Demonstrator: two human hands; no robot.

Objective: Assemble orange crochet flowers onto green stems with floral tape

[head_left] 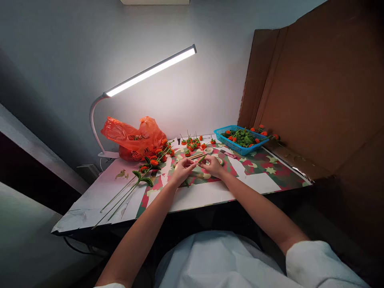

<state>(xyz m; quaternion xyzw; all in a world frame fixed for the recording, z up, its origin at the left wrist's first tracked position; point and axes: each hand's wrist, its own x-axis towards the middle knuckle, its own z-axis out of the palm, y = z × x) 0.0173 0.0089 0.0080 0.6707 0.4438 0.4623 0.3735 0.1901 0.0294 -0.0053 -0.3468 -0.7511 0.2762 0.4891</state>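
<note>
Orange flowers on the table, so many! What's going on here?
A person's right hand holds a small green piece, with the left hand close beside it; whether the left grips it too is hard to tell. Short orange flowers lie on the table behind the hands. Long-stemmed flowers lie to the left, beside an orange bag, and a blue basket to the right holds more flowers and greenery.

You've got one left hand (pixel 182 170), one right hand (pixel 213 165), one green piece (pixel 202 159), one lamp (pixel 151 72), one red bag (pixel 141 140), one blue basket (pixel 241 150), one pink-handled tool (pixel 229 154) and two ring-shaped rolls (pixel 208 151). You have three long stems (pixel 114 207) reaching front-left, plus at least ten short-stemmed orange flowers (pixel 203 146) mid-table; your basket and bag-side blooms (pixel 154 163) overlap, can't be counted exactly.
</note>
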